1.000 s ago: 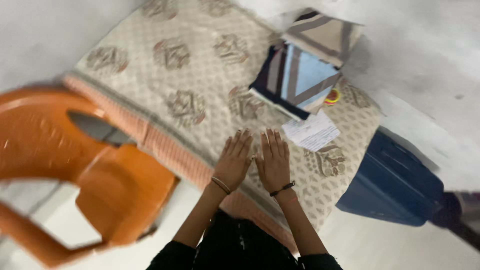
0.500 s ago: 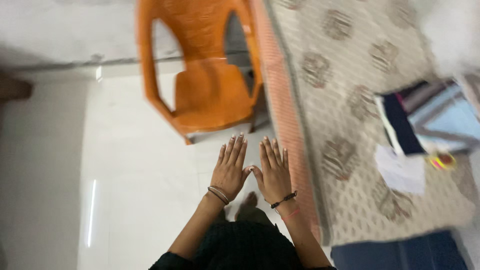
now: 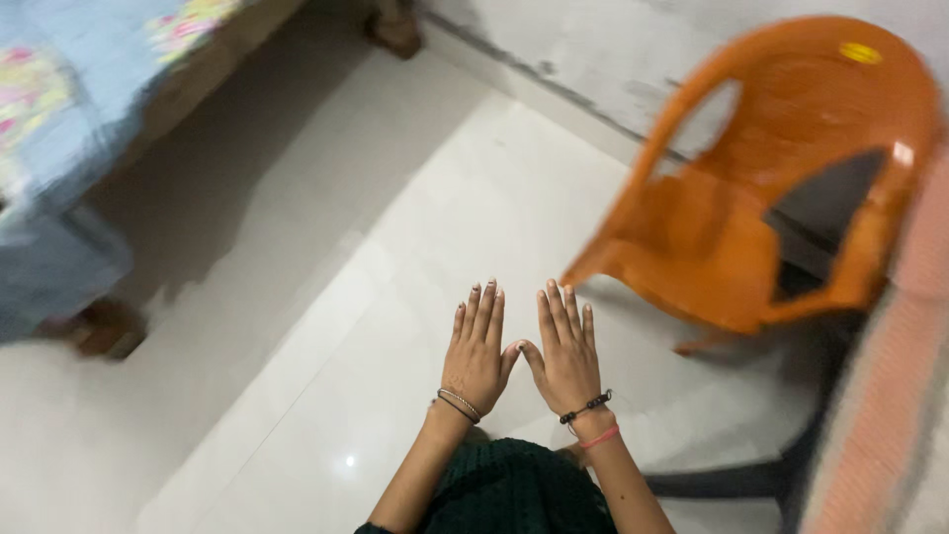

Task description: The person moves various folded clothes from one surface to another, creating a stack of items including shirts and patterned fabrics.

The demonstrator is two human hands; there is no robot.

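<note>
Two hands are held out flat, backs up and fingers spread, the left hand (image 3: pixel 477 348) and the right hand (image 3: pixel 567 353) side by side with their thumbs touching; both are open and grip nothing. They keep the same pose and the same place in the view as half a second ago, but what lies beneath them has changed: they now hover over a bare white tiled floor (image 3: pixel 326 326). The orange plastic chair (image 3: pixel 761 208), earlier straight ahead above the fingertips, now stands to the right of the right hand, near it but apart, blurred. The patterned bedspread with folded cloths and paper that filled the right side has gone from view; only a blurred orange-pink edge (image 3: pixel 890 396) shows at the far right. A blue bed with a flowered cover (image 3: pixel 59 129) has come in at the upper left, well apart from the hands.
</note>
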